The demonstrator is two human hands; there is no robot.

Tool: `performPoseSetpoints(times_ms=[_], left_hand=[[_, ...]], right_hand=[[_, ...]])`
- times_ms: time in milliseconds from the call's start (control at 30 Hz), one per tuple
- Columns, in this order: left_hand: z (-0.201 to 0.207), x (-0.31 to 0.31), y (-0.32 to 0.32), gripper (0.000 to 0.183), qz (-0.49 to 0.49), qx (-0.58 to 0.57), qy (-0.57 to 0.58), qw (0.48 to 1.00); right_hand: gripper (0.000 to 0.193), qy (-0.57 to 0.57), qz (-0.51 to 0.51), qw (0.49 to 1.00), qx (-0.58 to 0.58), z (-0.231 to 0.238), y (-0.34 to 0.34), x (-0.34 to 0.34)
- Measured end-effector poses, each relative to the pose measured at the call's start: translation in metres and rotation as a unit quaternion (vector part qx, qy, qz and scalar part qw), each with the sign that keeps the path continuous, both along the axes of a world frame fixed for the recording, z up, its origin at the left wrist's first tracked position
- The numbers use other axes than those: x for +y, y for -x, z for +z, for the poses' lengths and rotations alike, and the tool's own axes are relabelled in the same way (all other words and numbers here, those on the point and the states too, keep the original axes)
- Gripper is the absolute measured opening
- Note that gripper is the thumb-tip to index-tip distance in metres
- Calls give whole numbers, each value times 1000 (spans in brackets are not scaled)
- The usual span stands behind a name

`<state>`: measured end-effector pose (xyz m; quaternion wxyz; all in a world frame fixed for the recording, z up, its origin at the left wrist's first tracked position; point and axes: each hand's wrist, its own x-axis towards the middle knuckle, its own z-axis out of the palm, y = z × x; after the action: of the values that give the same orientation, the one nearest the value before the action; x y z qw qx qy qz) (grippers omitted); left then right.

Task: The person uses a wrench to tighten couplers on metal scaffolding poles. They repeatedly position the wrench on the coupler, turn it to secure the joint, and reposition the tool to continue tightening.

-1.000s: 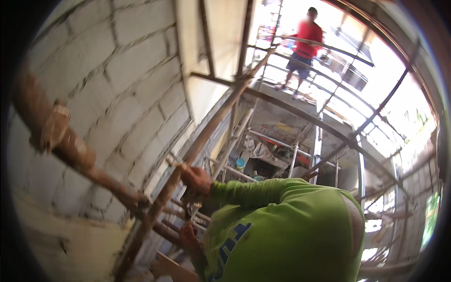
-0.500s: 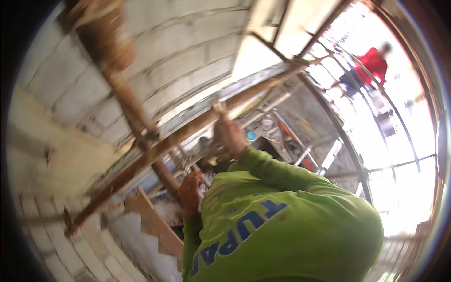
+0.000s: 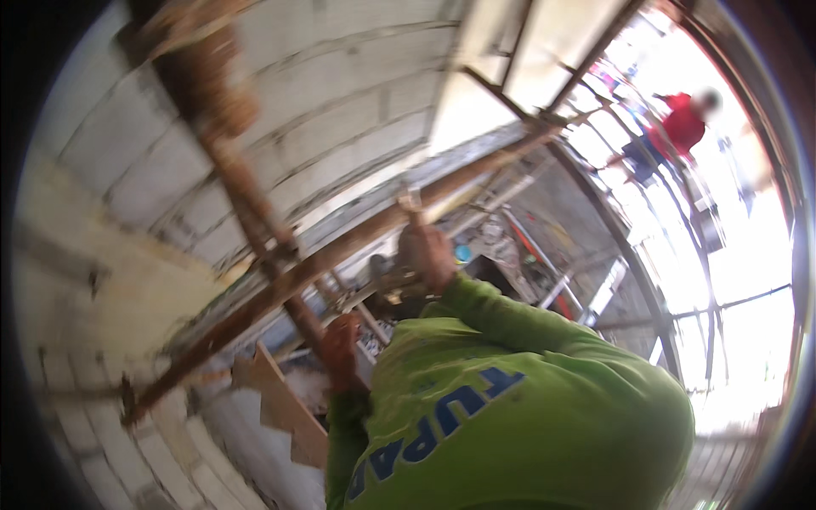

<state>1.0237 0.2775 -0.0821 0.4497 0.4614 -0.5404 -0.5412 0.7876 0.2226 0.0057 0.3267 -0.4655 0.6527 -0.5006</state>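
Observation:
My right hand (image 3: 427, 257) is raised in front of my chest, closed, its finger or thumb side toward a long brown rusty pole (image 3: 348, 246). A small pale piece (image 3: 410, 201) stands up from this hand against that pole; blur hides what kind it is. Lower and to the left, my left hand (image 3: 342, 347) is curled at the lower part of a second rusty pole (image 3: 304, 323), which slants down from the crossing joint (image 3: 278, 253). Its fingers are partly hidden. Both my arms are in bright green sleeves.
A pale block wall (image 3: 340, 93) rises beyond the poles. Left of my arm is a stepped brown board (image 3: 276, 395). Below lie tools and scraps, among them a blue round thing (image 3: 462, 253). Past a metal frame (image 3: 620, 246), a person in red (image 3: 680, 127) is outside.
The view has shifted slightly, so walls and poles sit a little further right and lower. Both hands keep about the same places at the poles. The person outside has shifted a little.

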Motion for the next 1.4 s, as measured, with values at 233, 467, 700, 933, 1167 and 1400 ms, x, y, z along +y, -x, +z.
performPoseSetpoints(times_ms=[233, 467, 700, 933, 1167, 1400], left_hand=[[2, 12, 8, 20, 6, 81, -82, 993], [39, 7, 12, 44, -71, 144, -66, 985], [74, -6, 25, 36, -46, 96, -79, 991], [92, -41, 5, 28, 20, -35, 35, 999], [122, -109, 1, 29, -21, 4, 66, 998], [130, -151, 6, 29, -27, 54, 29, 998]], right_hand=[[65, -14, -3, 978, -208, 21, -1, 12], [75, -12, 57, 984, -166, 34, -17, 8], [64, -71, 79, 974, -199, 30, -31, -2], [66, -16, 139, 979, -151, 45, -39, -37], [69, 45, 154, 972, -172, 67, -44, -109], [75, 26, 146, 970, -191, 72, -35, -146]])
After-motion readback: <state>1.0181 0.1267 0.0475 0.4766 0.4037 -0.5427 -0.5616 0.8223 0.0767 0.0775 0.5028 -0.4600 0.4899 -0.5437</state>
